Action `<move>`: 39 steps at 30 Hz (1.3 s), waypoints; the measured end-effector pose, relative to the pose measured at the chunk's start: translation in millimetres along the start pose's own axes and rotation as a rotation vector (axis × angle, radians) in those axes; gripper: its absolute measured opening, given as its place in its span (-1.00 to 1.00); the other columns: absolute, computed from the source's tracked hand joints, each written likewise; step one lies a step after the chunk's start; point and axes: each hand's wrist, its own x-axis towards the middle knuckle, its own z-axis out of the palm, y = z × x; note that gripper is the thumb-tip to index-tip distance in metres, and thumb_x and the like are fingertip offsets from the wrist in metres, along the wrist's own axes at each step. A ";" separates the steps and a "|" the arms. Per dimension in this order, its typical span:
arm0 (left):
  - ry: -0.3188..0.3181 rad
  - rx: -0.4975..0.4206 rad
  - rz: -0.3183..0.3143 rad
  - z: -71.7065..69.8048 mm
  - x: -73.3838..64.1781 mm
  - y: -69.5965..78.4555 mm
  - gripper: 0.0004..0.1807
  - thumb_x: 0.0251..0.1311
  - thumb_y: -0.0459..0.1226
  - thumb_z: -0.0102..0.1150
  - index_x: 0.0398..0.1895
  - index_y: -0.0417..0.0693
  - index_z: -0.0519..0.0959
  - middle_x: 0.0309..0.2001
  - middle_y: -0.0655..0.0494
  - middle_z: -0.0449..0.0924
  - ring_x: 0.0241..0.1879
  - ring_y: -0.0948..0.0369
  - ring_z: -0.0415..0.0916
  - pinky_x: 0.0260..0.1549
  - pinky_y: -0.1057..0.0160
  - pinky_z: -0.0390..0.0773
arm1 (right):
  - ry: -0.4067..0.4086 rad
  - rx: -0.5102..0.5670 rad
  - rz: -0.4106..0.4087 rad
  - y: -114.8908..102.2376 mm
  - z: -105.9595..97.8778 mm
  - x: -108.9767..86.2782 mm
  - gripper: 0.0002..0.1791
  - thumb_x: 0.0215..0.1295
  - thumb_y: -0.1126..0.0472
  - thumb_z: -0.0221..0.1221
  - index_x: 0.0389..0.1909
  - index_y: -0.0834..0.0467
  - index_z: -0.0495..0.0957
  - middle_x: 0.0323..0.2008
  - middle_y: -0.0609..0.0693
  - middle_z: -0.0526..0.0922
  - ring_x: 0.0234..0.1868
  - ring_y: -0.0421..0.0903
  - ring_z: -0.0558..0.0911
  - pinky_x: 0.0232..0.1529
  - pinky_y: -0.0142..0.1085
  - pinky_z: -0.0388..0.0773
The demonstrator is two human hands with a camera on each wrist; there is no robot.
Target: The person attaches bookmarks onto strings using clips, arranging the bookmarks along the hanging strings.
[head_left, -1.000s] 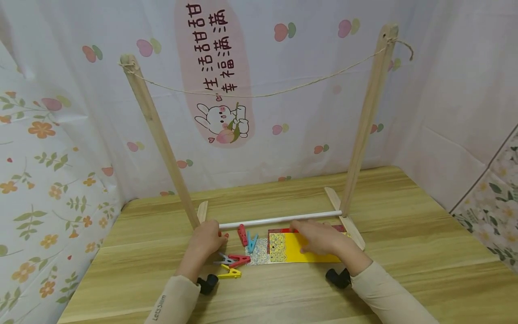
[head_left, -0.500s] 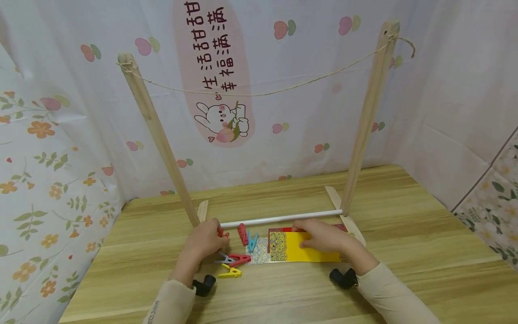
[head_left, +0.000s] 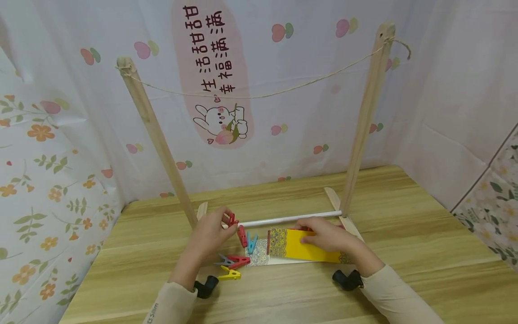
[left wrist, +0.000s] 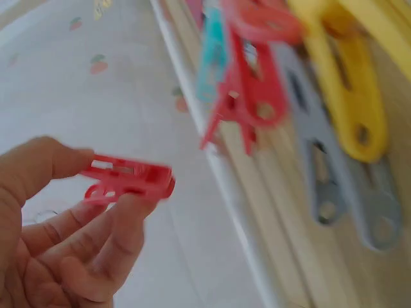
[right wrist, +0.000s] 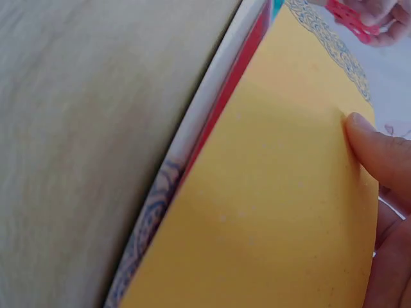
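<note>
Between thumb and fingers, my left hand (head_left: 207,236) pinches a red clothespin (left wrist: 131,176), raised off the table near the stand's left post. My right hand (head_left: 327,235) grips the top edge of a yellow card (right wrist: 276,160) with blue patterned ends; the thumb lies on its front, the fingers behind. The card leans up from the pile. Under it show a red card (right wrist: 234,90) and a white card (head_left: 279,261) with a patterned end. Beside the cards lie another red clothespin (head_left: 242,236), a blue clothespin (head_left: 252,244) and several more.
A wooden stand has a left post (head_left: 155,139), a right post (head_left: 368,121) and a slack string (head_left: 263,96) tied between their tops. A white rod (head_left: 291,218) joins its feet low behind the cards. A yellow clothespin (head_left: 229,273) lies nearest the front.
My left hand has lifted the red clothespin and shifted slightly right and up. My right hand has raised the top edge of the yellow card, which lay flat before.
</note>
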 end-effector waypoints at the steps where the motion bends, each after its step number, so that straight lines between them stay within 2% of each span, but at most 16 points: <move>1: 0.010 -0.014 0.006 -0.7 0.0 3.1 -0.75 0.17 -0.23 0.37 -0.12 -0.11 0.61 -0.26 0.05 0.71 -0.45 0.26 0.57 -0.43 0.28 0.61 | 0.008 0.003 -0.005 0.3 -0.5 -0.7 -0.92 0.35 0.30 0.22 -0.20 0.09 0.55 -0.33 -0.14 0.53 -0.28 -0.20 0.43 -0.24 -0.36 0.39; 5: 0.054 -0.112 0.043 -6.0 2.5 14.9 -0.70 0.17 -0.27 0.37 -0.05 -0.15 0.62 -0.22 0.03 0.70 -0.52 0.30 0.55 -0.56 0.35 0.54 | 0.046 0.020 -0.011 -0.7 -2.9 -3.6 -0.91 0.35 0.32 0.21 -0.21 0.08 0.55 -0.33 -0.14 0.53 -0.30 -0.19 0.42 -0.27 -0.37 0.39; 7: 0.056 -0.167 0.057 -10.8 5.1 21.1 -0.70 0.16 -0.27 0.37 -0.05 -0.14 0.63 -0.21 0.01 0.71 -0.56 0.29 0.55 -0.60 0.36 0.52 | 0.072 0.025 0.002 -1.8 -4.1 -4.7 -0.91 0.35 0.32 0.21 -0.22 0.07 0.55 -0.33 -0.14 0.55 -0.30 -0.18 0.44 -0.27 -0.37 0.41; 13: -0.021 -0.286 0.085 -32.6 16.0 45.1 -0.68 0.22 -0.26 0.33 0.02 -0.12 0.59 -0.08 -0.05 0.68 -0.68 0.24 0.57 -0.76 0.34 0.34 | 0.168 0.056 0.031 -6.2 -10.0 -7.5 -0.94 0.34 0.33 0.20 -0.23 0.12 0.55 -0.37 -0.10 0.54 -0.31 -0.14 0.44 -0.28 -0.36 0.42; 15: -0.037 -0.316 0.108 -39.0 20.5 53.2 -0.68 0.24 -0.28 0.32 0.04 -0.12 0.58 -0.06 -0.05 0.66 -0.68 0.25 0.55 -0.76 0.34 0.27 | 0.196 0.079 0.032 -7.4 -11.8 -8.3 -0.95 0.35 0.34 0.19 -0.23 0.14 0.54 -0.37 -0.08 0.52 -0.32 -0.13 0.43 -0.30 -0.36 0.39; 18: -0.042 -0.370 0.158 -46.4 27.3 62.9 -0.68 0.24 -0.33 0.31 0.06 -0.13 0.58 -0.07 -0.07 0.63 -0.69 0.23 0.53 -0.74 0.34 0.29 | 0.232 0.099 0.037 -8.6 -14.9 -9.0 -0.94 0.36 0.35 0.18 -0.21 0.17 0.54 -0.38 -0.07 0.51 -0.33 -0.12 0.42 -0.31 -0.37 0.37; 22: 0.013 -0.364 0.199 -53.4 34.9 73.0 -0.68 0.19 -0.33 0.34 0.04 -0.15 0.63 -0.08 -0.06 0.67 -0.61 0.27 0.51 -0.66 0.34 0.32 | 0.308 0.087 0.029 -9.6 -19.5 -9.4 -0.93 0.33 0.36 0.20 -0.20 0.19 0.56 -0.40 -0.06 0.51 -0.34 -0.12 0.41 -0.30 -0.37 0.37; 27: 0.082 -0.337 0.228 -59.6 41.2 85.5 -0.69 0.17 -0.27 0.38 0.00 -0.09 0.68 -0.13 0.02 0.71 -0.49 0.26 0.58 -0.60 0.32 0.38 | 0.403 0.104 0.002 -9.9 -26.1 -12.8 -0.94 0.35 0.39 0.17 -0.20 0.23 0.56 -0.37 -0.01 0.56 -0.33 -0.12 0.41 -0.30 -0.37 0.38; 36: 0.116 -0.516 0.284 -69.9 51.6 115.6 -0.73 0.16 -0.28 0.38 -0.07 -0.12 0.69 -0.24 0.01 0.69 -0.58 0.08 0.60 -0.71 0.35 0.28 | 0.546 0.221 0.074 -19.1 -40.4 -20.2 -0.84 0.41 0.36 0.13 -0.08 0.33 0.54 -0.19 0.23 0.62 -0.28 -0.01 0.53 -0.35 -0.36 0.55; 39: 0.122 -0.554 0.319 -73.7 54.8 124.2 -0.75 0.18 -0.29 0.36 -0.08 -0.14 0.69 -0.26 0.01 0.67 -0.62 0.07 0.62 -0.74 0.35 0.19 | 0.582 0.247 0.085 -22.7 -46.3 -23.2 -0.80 0.44 0.33 0.11 -0.03 0.36 0.52 -0.16 0.28 0.62 -0.28 -0.07 0.55 -0.34 -0.37 0.57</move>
